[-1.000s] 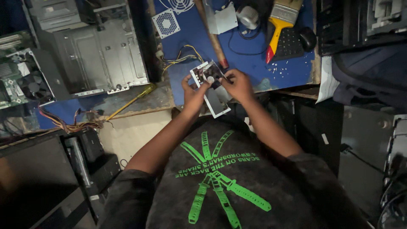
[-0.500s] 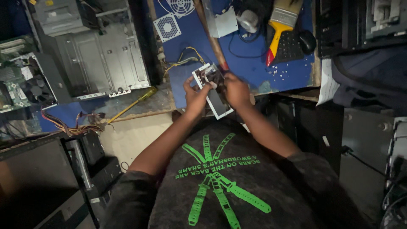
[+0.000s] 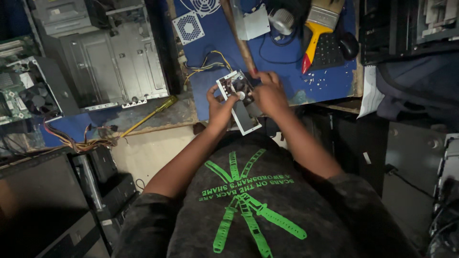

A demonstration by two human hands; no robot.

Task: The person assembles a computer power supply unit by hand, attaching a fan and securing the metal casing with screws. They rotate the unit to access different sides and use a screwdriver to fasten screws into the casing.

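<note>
Our left hand (image 3: 219,106) and right hand (image 3: 268,93) both clamp a small metal box (image 3: 239,102) above the blue tabletop (image 3: 287,71), near a paintbrush (image 3: 318,26).

I am looking down at a dark grey, mottled T-shirt (image 3: 267,210) with short sleeves that are ending above the elbows. A bright green print (image 3: 248,200) is running across its chest: crossed swords under lines of lettering, showing upside down to me. Both forearms are showing bare. The left hand (image 3: 219,106) and right hand (image 3: 270,93) are wearing no gloves.
</note>
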